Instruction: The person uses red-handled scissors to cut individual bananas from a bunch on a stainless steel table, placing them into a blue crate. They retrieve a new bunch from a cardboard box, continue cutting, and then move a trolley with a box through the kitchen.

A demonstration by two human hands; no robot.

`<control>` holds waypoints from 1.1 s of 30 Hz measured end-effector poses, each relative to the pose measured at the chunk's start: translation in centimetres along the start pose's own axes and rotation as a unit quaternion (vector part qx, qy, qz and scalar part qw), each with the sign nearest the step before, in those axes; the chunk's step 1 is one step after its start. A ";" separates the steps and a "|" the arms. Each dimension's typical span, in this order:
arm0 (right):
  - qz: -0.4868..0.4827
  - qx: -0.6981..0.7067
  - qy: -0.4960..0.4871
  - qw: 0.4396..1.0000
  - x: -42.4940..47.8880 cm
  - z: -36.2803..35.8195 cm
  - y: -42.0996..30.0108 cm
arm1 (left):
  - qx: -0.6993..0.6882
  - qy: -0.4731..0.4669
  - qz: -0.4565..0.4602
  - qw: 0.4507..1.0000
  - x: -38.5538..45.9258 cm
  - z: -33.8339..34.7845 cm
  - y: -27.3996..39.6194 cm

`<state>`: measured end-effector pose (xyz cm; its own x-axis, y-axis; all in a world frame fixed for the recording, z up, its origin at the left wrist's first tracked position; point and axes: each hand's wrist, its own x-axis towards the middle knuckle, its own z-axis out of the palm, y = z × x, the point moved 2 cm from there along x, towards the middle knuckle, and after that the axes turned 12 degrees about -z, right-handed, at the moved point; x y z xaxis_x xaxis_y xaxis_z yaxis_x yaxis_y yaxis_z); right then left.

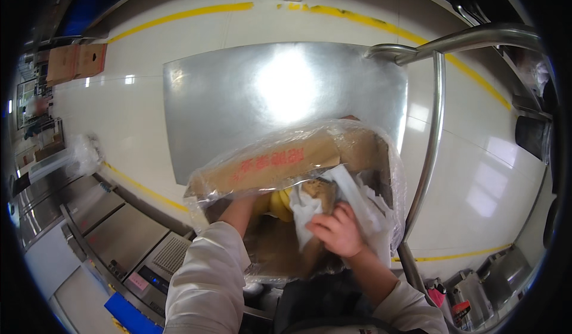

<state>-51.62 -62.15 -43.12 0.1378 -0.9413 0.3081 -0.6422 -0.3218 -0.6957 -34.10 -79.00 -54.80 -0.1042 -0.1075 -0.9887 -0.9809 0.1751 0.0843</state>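
Before me stands a cardboard box (290, 155) with a clear plastic liner (397, 169) folded over its rim. Yellow bananas (280, 204) lie inside, towards the upper middle. My left hand (254, 198) reaches in beside them; its fingers are hidden under the box flap and liner. My right hand (335, 229) is inside the box with curled fingers at white wrapping sheet (306, 209), which lies against the bananas and a brown piece. More white sheet (373, 204) is bunched along the box's right side.
The box rests on a flat metal platform cart (223, 97) with a tubular steel handle (438, 110) at right. Steel counters (129, 227) run along the lower left. Cardboard boxes (76, 64) stand at upper left. Yellow lines mark the tiled floor. A blurred person is far left.
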 end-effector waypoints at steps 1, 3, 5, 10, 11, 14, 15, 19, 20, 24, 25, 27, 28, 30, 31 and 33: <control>-0.001 0.002 0.005 1.000 -0.1 -0.1 0.1 | -0.014 -0.049 -0.008 0.999 -1.2 0.4 0.8; 0.006 0.001 0.009 1.000 -0.7 -0.1 0.1 | -0.059 -0.099 0.010 0.993 -2.5 2.5 1.0; 0.000 -0.001 0.008 1.000 -0.8 0.0 -0.2 | -0.145 0.002 0.152 0.978 -0.5 7.8 -2.6; 0.027 -0.044 -0.046 0.998 -0.6 -0.7 -1.4 | -0.098 0.073 0.070 0.990 0.5 10.5 -2.3; 0.034 -0.060 -0.055 0.996 -0.2 -1.0 -1.8 | -0.094 0.085 0.030 0.992 0.4 10.5 -2.3; 0.073 -0.116 -0.087 0.987 1.2 -2.1 -3.9 | -0.150 0.151 0.040 0.976 -0.8 12.1 -2.6; 0.088 -0.142 -0.093 0.982 1.4 -2.9 -4.6 | -0.164 0.161 0.051 0.972 -1.7 12.9 -2.2; 0.161 -0.189 -0.237 0.939 2.6 -6.1 -7.2 | -0.263 0.106 0.048 0.958 -6.2 15.6 -1.2; 0.177 -0.175 -0.259 0.933 3.1 -7.3 -8.1 | -0.371 0.043 0.025 0.927 -10.9 13.0 0.8; 0.127 -0.144 -0.233 0.953 6.8 -8.5 -13.4 | -0.376 0.073 0.063 0.922 -15.0 12.0 -0.3; 0.089 -0.159 -0.201 0.962 7.6 -8.0 -14.6 | -0.286 0.139 0.122 0.940 -16.0 12.0 -0.4; 0.033 -0.165 -0.233 0.958 9.5 -6.3 -14.0 | -0.177 0.226 0.164 0.944 -17.3 11.7 -0.2; 0.034 -0.181 -0.279 0.943 9.1 -4.0 -12.2 | -0.160 0.249 0.154 0.943 -17.3 11.3 0.4; 0.039 -0.175 -0.367 0.913 9.2 -1.2 -9.2 | -0.167 0.307 0.148 0.925 -18.1 10.1 1.6; 0.040 -0.152 -0.409 0.899 9.4 -0.2 -7.9 | -0.193 0.342 0.151 0.907 -19.7 9.3 2.3; -0.026 -0.187 -0.354 0.916 10.3 1.6 -6.1 | -0.177 0.358 0.125 0.908 -20.3 9.6 2.1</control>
<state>-45.03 -70.02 -36.75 0.5445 -0.7990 -0.2552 -0.8163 -0.4348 -0.3801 -32.52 -67.07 -35.69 -0.2866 -0.7390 -0.6097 -0.8901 -0.0301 0.4548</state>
